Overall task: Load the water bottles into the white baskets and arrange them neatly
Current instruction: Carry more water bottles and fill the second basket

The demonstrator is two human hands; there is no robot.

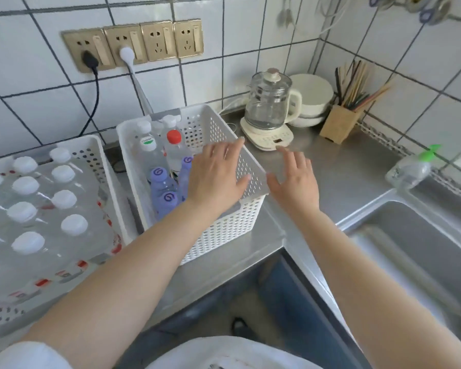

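Note:
A white perforated basket (224, 230) stands on the steel counter in the middle. Inside it are clear bottles with white caps (144, 126), one with a red cap (173, 136), and purple bottles (159, 175) nearer to me. My left hand (216, 177) lies flat over the basket's right side, fingers spread and touching its right rim. My right hand (294, 179) hovers open just outside that rim, holding nothing. A second white basket (91, 150) at the left holds a shrink-wrapped pack of white-capped bottles (37, 209).
A glass kettle (268, 107) on its base stands behind the basket, with white bowls (312, 99) and a wooden chopstick holder (338, 123) beside it. A green-capped bottle (410, 169) lies by the sink (415, 249) at the right. Wall sockets with plugged cables are above.

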